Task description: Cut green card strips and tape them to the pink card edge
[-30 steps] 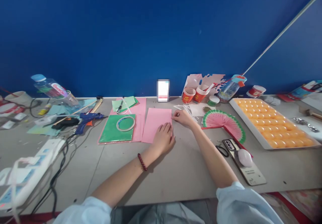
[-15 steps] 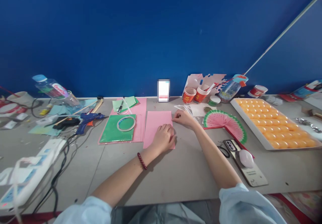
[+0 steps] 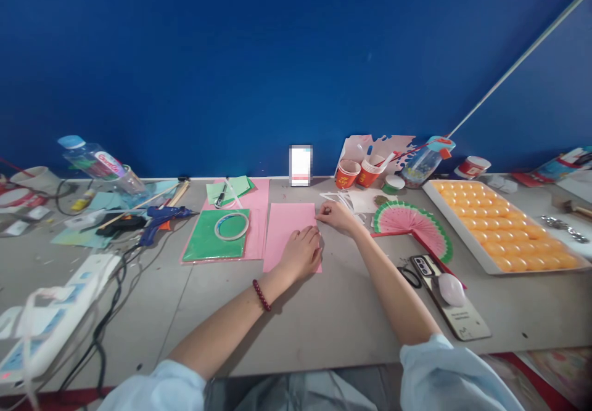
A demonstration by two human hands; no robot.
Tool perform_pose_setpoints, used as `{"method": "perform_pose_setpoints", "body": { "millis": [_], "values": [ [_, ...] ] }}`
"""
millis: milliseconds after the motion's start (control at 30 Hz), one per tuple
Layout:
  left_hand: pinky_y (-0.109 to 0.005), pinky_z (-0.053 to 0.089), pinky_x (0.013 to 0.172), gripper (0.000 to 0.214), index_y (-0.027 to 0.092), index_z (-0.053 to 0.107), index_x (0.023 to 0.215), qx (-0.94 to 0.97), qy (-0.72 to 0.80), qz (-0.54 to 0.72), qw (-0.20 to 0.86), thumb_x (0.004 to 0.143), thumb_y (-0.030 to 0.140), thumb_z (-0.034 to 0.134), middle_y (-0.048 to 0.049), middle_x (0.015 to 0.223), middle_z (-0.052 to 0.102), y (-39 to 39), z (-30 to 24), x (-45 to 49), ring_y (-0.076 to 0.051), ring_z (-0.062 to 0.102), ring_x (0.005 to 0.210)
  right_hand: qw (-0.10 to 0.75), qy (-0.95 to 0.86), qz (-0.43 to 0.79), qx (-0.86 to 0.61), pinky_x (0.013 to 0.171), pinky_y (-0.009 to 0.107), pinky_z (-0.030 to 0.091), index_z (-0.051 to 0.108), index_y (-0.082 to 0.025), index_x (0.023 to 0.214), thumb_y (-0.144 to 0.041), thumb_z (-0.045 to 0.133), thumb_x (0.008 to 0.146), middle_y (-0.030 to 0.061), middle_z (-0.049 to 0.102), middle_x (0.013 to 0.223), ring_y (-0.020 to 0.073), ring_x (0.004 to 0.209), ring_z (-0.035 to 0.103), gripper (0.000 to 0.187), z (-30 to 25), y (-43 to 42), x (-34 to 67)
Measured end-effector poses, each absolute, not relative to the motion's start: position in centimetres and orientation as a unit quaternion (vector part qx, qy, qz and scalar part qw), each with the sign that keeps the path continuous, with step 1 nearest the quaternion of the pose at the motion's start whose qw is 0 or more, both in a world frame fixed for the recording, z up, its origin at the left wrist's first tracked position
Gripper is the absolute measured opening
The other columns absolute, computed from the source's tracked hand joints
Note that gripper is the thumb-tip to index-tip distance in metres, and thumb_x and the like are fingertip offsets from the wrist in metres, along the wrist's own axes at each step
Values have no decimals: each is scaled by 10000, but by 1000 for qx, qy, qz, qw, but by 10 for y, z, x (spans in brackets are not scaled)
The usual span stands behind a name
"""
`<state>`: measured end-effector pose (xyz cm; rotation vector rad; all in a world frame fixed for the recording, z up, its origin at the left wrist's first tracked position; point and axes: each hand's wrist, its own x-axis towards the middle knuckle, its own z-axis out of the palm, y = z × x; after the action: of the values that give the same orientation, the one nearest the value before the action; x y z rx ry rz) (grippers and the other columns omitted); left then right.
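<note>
A pink sheet of paper [image 3: 289,223] lies on the grey table in front of me, longer from front to back than it is wide. My left hand [image 3: 301,252] rests palm down on its lower right part, fingers slightly bent and lying on the paper. At the sheet's right edge, my right hand [image 3: 337,216] has thumb and forefinger pinched together on the paper. Left of the sheet is a green paper pack [image 3: 210,244] with a roll of tape [image 3: 232,227] on top. A pink and green paper fan [image 3: 411,223] lies right of my right hand.
Farther left are a blue glue gun [image 3: 160,220], a power strip [image 3: 55,318] with cables and a tilted bottle [image 3: 99,161]. Paper cups [image 3: 348,174] stand at the back. On the right are a phone [image 3: 467,321] and a tray of orange balls [image 3: 509,226].
Both hands stay in nearly the same place on the pink paper. The whole view has shifted very slightly.
</note>
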<state>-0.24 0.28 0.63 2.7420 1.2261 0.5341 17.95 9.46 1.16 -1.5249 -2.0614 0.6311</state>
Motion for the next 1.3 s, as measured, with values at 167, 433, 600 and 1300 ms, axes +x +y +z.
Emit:
{"method": "perform_pose_setpoints", "body": {
  "millis": [167,433,600,1300],
  "values": [
    [-434,393,930,345,140,526,1203,898,402,176,46,878,193,423,-145,1301,548,2,6,-2,-271,460,1239,250,-749,228,-570,585,234,382,626,-197,634,-321,657,728,-8,663,701,132,636,571,158,15,93,177],
    [-427,395,923,325,132,530,1185,897,398,188,33,879,183,433,-144,1295,553,2,5,-2,-271,469,1231,250,-736,205,-596,586,244,369,643,-203,650,-335,667,729,0,669,691,144,640,572,155,15,93,174],
    [-426,395,918,316,141,532,1176,898,396,192,35,877,178,434,-143,1290,552,1,5,-2,-266,467,1229,263,-715,196,-617,560,250,355,652,-211,664,-354,676,718,15,668,687,161,634,572,155,12,95,171],
    [-455,290,1057,466,133,437,1310,893,417,164,48,886,326,424,-163,1384,472,3,0,-2,-285,403,1289,263,-753,227,-559,592,242,393,623,-199,644,-346,683,714,-4,655,723,132,647,571,174,13,91,176]
  ]
}}
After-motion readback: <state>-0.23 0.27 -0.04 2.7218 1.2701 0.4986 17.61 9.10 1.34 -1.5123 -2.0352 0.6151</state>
